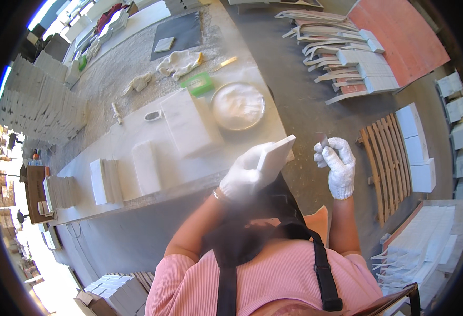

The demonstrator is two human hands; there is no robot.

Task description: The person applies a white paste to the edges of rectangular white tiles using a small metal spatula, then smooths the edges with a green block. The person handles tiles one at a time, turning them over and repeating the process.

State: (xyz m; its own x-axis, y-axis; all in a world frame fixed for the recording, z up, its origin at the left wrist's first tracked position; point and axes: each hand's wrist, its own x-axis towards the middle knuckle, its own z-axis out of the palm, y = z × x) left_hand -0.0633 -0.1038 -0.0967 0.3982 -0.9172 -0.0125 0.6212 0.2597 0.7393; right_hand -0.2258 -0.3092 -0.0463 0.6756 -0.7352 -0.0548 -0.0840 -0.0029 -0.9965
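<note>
My left hand (240, 178), in a white knit glove, grips a flat white tile (277, 155) held up on edge at the table's near right corner. To its right, my gloved right hand (340, 169) pinches a small thin grey blade (322, 140), apart from the tile. A round tray of white powder (238, 107) lies on the table beyond my left hand. Beside it rests a stack of larger white tiles (188, 125). Farther left along the near edge come a whitish flat piece (146, 167) and a row of white tiles (105, 181).
The dusty table (123, 152) also bears a green box (197, 84), crumpled gloves (180, 64) and a yellow-handled tool (225, 63). Tall tile stacks (36, 100) rise at the left. Right of the table are a wooden pallet (387, 163), white boxes (418, 150) and strapped packs (371, 68).
</note>
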